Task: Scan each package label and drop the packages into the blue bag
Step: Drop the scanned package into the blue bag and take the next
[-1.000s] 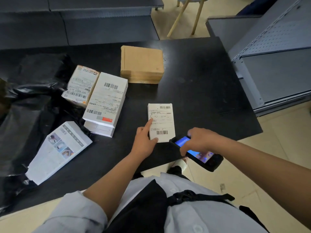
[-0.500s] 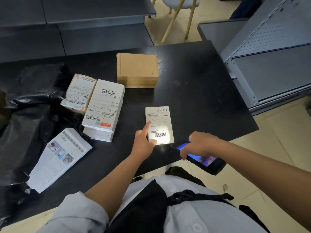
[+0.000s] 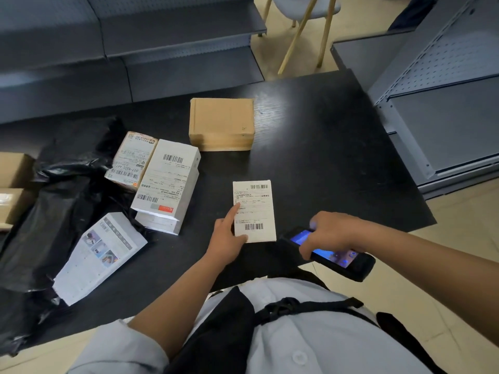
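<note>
Head view: the scanning step is in hand. The left hand (image 3: pixel 225 240) steadies a small white labelled package (image 3: pixel 254 211) near the table's (image 3: pixel 337 157) near edge, forefinger straight on its label, the other fingers loosely curled at its left edge. Just to its right, the right hand (image 3: pixel 330 233) grips a handheld scanner (image 3: pixel 333 253), screen lit. Other packages (image 3: pixel 166 182) lie to the left beside black plastic (image 3: pixel 54 211); no blue bag is in view. Next, probably: lift this package and find the bag.

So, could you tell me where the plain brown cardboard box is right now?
In the head view the plain brown cardboard box lies on the black table, toward its far edge, beyond and right of the white labelled boxes.
</note>
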{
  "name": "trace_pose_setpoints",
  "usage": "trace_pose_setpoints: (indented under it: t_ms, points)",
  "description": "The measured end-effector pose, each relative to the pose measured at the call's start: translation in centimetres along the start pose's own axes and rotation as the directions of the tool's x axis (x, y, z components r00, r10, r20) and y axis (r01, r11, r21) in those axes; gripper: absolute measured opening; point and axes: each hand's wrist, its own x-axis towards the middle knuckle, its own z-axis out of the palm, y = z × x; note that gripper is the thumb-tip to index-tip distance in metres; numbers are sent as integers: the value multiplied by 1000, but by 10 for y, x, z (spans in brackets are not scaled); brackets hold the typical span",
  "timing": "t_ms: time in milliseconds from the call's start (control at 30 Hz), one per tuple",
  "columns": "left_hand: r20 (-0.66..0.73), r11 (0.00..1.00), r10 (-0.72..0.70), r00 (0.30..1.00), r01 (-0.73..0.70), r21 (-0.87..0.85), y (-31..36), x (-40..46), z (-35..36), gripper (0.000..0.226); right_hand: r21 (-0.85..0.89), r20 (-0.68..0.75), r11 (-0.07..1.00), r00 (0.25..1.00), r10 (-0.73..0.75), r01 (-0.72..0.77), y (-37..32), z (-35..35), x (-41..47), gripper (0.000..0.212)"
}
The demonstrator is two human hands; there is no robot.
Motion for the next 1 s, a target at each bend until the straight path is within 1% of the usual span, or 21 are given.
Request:
trace_pose_setpoints:
  t_ms: [33, 100, 167, 233, 267, 300, 400, 433, 500, 600, 667, 800, 900, 1000]
  points:
    - [-4, 1000, -10, 1000, 11, 8, 1, -1, 0, 86, 35, 16, 999, 1000, -19, 18, 3, -3, 3, 41]
    - [-19, 1000, -25, 1000, 25, 7, 4, -3, 2, 89, 221, 66, 975, 997, -40, 25, 10, -8, 10, 41]
    - [-59, 999, -49, 997, 48, -13, 5, -6, 4, 95, 433, 119, 901, 991, -66, 8, 17, -9, 20, 41]
    - [-103, 992, -124, 987, 119, -51, 6, -9, 9, 100, 591, 124, 806, 985, -118, 22, 22, -6, 35, 41]
    - [-124, 985, -168, 978, 161, -66, 7, -11, 11, 99, 663, 112, 748, 983, -147, 37, 24, -2, 45, 41]
    - [-140, 978, -205, 969, 196, -73, 9, -15, 14, 93, 732, 95, 680, 982, -162, 42, 25, 2, 54, 38]
    - [-183, 964, -261, 948, 247, -99, 18, -28, 20, 64, 885, 72, 465, 982, -175, 18, 21, 12, 74, 29]
    - [-202, 960, -274, 940, 256, -113, 21, -32, 22, 55, 909, 78, 416, 978, -193, 9, 18, 15, 79, 29]
    - [-229, 947, -310, 923, 276, -167, 27, -37, 26, 44, 930, 105, 366, 968, -227, -14, 14, 20, 88, 34]
    - [-245, 919, -366, 898, 309, -244, 34, -43, 32, 39, 928, 141, 372, 952, -271, -31, 9, 24, 96, 39]
    - [-268, 901, -397, 878, 318, -296, 39, -51, 33, 40, 919, 144, 394, 940, -310, -11, 4, 24, 93, 36]
    - [-324, 851, -441, 837, 275, -447, 42, -90, 26, 45, 904, 132, 424, 912, -388, 50, -4, 23, 75, 33]
    - [-370, 836, -422, 828, 198, -512, 31, -132, 19, 47, 877, 135, 466, 874, -467, 114, -16, 29, 50, 36]
    - [-442, 819, -388, 809, 83, -567, 17, -176, 5, 50, 846, 133, 492, 812, -568, 206, -38, 42, 19, 39]
